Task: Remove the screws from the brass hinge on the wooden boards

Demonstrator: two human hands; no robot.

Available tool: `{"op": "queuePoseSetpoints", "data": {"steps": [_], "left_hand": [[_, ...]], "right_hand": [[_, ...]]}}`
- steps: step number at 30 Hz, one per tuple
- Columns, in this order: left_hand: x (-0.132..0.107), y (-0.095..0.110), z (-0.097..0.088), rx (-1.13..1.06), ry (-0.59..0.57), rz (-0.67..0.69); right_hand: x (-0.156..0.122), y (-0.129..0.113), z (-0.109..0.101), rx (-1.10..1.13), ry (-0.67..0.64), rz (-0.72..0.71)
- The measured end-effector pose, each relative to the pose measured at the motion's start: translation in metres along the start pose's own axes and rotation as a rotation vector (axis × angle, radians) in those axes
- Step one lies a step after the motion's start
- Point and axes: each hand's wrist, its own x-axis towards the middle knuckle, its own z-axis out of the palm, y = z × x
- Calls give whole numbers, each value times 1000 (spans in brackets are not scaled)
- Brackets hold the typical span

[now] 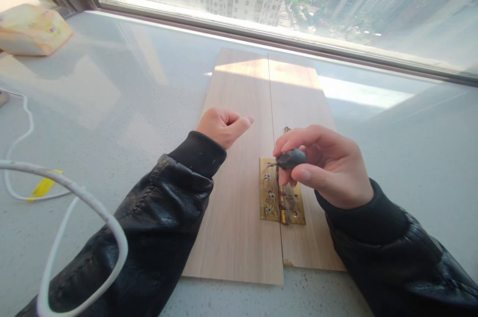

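While fingers pinch a bulbous-handled screwdriver, brassy hinge, grained boards

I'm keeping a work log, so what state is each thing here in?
Left hand: curled into a loose fist.
Right hand: grip closed on the screwdriver.
Screwdriver: held, tip over the hinge.
Hinge: spread open flat.
Left-leaf screws: in their holes, depth unclear.
Visible right-leaf holes: bare.
Boards: side by side, near ends uneven.
White cable: looped.
Packet: can't tell whether sealed.
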Motion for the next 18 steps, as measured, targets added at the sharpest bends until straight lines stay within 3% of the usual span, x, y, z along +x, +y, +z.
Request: {"op": "queuePoseSetpoints", "data": {"steps": [7,14,18], "left_hand": [[0,0,-1,16,-3,12],[0,0,0,2,6,13],[0,0,0,-9,7,9]], "right_hand": [[0,-10,5,-155,124,50],[-1,-14,8,-74,110,75],[1,-13,10,-95,171,102]]}}
